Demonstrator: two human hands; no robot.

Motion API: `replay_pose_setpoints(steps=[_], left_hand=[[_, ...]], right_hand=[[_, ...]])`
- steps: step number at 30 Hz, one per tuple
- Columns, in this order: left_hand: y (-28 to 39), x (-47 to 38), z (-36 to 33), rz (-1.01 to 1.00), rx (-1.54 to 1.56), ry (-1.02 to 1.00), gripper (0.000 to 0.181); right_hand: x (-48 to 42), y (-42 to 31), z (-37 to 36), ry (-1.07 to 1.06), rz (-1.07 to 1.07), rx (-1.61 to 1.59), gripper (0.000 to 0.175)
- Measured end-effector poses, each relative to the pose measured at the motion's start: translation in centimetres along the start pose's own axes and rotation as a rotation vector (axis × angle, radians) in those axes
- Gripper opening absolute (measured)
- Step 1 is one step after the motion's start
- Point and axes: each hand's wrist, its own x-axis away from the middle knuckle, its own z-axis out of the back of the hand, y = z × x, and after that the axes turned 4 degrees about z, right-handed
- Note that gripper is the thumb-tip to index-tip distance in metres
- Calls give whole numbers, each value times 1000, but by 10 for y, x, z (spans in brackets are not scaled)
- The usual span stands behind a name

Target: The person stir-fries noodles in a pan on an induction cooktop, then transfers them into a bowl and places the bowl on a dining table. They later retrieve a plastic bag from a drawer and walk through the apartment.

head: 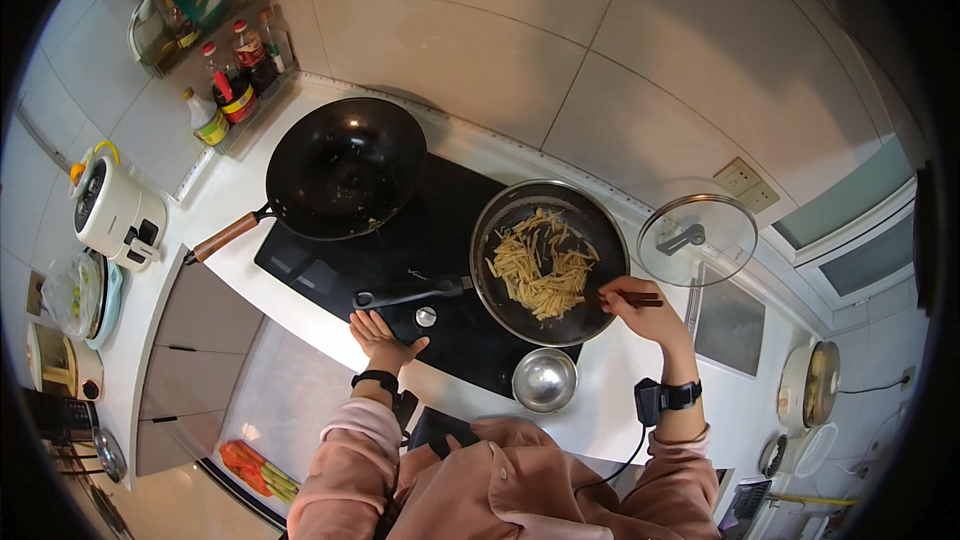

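Note:
A dark frying pan [489,330] with a steel rim sits on the right part of the black glass cooktop [442,195]. Pale yellow strips of cut food [536,277], perhaps potato, lie loosely spread in it. My right hand [634,307] holds brown chopsticks [645,299] at the pan's right rim; their tips are hard to make out against the dark pan. Flat on the cooktop's front edge rests my left hand [382,341], empty and with fingers somewhat spread. It is just below the end of the pan's black handle [409,292], beside a silver knob [425,316].
A black wok [346,165] with a wooden handle [229,236] occupies the cooktop's left. Near my right hand are a steel bowl [545,381] and a glass lid [724,244]. Sauce bottles [236,101] line a wall rack. A white air fryer [120,210] stands far left.

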Motion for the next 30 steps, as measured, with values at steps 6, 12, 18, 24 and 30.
replay_pose_setpoints(steps=[6,12,18,24,30], left_hand=[[0,0,2,-10,0,-5,135],[0,1,2,2,6,1,136],[1,-4,-1,28,12,-10,137],[-2,-10,-7,8,75,1,141],[-1,-18,-1,-2,40,-60,146]], right_hand=[[10,16,-11,21,74,70,17],[10,57,-8,454,134,12,16],[7,60,-39,402,192,138,15],[41,37,-57,444,176,-116,15],[110,30,-87,656,138,68,13]])
